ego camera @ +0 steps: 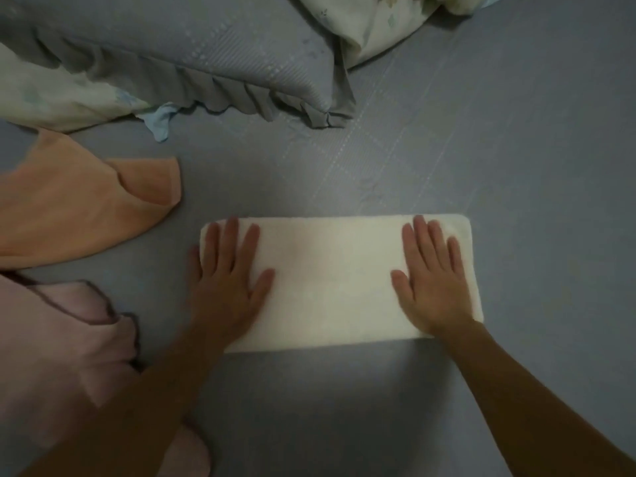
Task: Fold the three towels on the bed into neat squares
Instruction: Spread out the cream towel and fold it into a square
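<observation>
A white towel (332,280) lies folded into a long rectangle on the grey-blue bed sheet (533,201), in the middle of the view. My left hand (229,282) presses flat on its left end, fingers straight and spread. My right hand (433,280) presses flat on its right end in the same way. An orange towel (79,201) lies loosely crumpled at the left. Below it, at the lower left, a pink towel (58,352) with a dark trimmed edge lies bunched; my left forearm crosses over part of it.
A grey-blue frilled pillow (192,56) lies across the top left, over a pale floral cloth (51,98). Another pale floral pillow or quilt (371,25) sits at the top centre. Bare sheet stretches to the right of and below the white towel.
</observation>
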A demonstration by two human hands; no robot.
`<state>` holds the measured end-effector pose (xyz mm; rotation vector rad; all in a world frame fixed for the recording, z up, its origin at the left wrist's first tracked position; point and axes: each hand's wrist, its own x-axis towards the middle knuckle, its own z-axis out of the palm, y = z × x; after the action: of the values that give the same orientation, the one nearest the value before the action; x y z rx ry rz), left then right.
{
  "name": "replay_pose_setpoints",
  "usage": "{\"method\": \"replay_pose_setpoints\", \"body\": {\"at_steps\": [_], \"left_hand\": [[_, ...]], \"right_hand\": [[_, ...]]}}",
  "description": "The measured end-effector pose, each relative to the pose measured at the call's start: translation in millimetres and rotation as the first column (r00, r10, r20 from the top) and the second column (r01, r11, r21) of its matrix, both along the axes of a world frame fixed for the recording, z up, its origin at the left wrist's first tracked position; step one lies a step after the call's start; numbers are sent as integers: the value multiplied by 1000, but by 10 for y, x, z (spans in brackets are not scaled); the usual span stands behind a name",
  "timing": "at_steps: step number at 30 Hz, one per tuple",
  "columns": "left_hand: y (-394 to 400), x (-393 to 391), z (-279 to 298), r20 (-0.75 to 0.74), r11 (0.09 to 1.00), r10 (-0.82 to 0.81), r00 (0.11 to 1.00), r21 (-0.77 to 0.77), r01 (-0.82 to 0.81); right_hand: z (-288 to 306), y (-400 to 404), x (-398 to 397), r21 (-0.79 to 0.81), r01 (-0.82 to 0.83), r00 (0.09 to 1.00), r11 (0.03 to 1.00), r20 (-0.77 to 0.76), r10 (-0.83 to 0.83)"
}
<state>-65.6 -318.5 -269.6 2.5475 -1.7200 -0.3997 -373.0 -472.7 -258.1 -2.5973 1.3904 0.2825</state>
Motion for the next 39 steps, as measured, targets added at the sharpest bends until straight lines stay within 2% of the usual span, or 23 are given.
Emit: {"method": "replay_pose_setpoints", "body": {"at_steps": [3, 5, 6, 8, 10, 12, 13, 15, 18, 19, 21, 23, 25, 27, 28, 30, 32, 33, 36, 37, 39], "left_hand": [[11, 157, 174, -121, 996, 80, 989, 38, -76], [-7, 199, 304, -284, 987, 162, 945, 32, -160], [-18, 209, 360, -378, 964, 255, 890, 27, -265], [-30, 225, 468, -548, 863, 445, 709, 50, -503], [37, 221, 537, -691, 723, 572, 442, 170, -670], [175, 198, 569, -767, 611, 623, 153, 355, -708], [262, 186, 574, -784, 579, 621, 25, 437, -688], [449, 144, 616, -803, 563, 578, -145, 522, -641], [782, 1, 688, -800, 563, 528, -285, 580, -589], [899, -97, 707, -778, 557, 547, -308, 613, -560], [1088, -368, 719, -723, 545, 627, -290, 674, -499], [1182, -626, 724, -704, 539, 660, -261, 686, -489], [1170, -767, 721, -735, 509, 593, -330, 659, -553], [1109, -743, 707, -760, 415, 478, -441, 638, -649], [1082, -694, 695, -774, 375, 447, -447, 616, -692], [1057, -589, 692, -809, 395, 472, -351, 550, -736], [1071, -518, 728, -812, 477, 527, -250, 526, -704], [1101, -494, 757, -804, 516, 552, -222, 539, -666], [1345, -424, 879, -763, 576, 635, -121, 572, -583], [1461, -420, 925, -752, 579, 653, -93, 575, -578], [1680, -458, 1016, -739, 575, 667, -93, 590, -567]], "right_hand": [[78, -82, -181, 1, 205, 979, 979, -18, -205], [160, -88, -189, 45, 442, 896, 896, 9, -443], [218, -76, -180, 79, 557, 828, 827, 26, -560], [335, -4, -198, 126, 699, 703, 704, 64, -709], [425, 123, -272, 216, 763, 602, 609, 104, -792], [488, 240, -356, 384, 798, 477, 465, 68, -876], [524, 261, -384, 441, 790, 457, 426, 38, -888], [594, 140, -386, 465, 743, 518, 481, 56, -854], [754, -273, -179, 430, 657, 583, 618, 228, -779], [795, -415, -84, 439, 630, 561, 641, 313, -766], [848, -588, 100, 516, 583, 439, 627, 449, -778], [813, -525, 203, 621, 585, 280, 521, 448, -849], [704, -196, 226, 730, 582, 177, 357, 315, -932], [608, 405, 251, 826, 534, 156, 181, 114, -981], [582, 738, 277, 864, 496, 163, 90, 9, -987], [554, 1361, 357, 905, 418, 235, -74, -187, -954], [527, 1874, 462, 932, 298, 323, -205, -301, -897], [534, 2071, 515, 935, 230, 318, -269, -334, -887], [592, 2452, 565, 908, 101, 140, -406, -417, -898], [659, 2527, 535, 904, 86, 101, -419, -427, -899], [827, 2611, 412, 913, 67, 63, -403, -407, -911]]}}
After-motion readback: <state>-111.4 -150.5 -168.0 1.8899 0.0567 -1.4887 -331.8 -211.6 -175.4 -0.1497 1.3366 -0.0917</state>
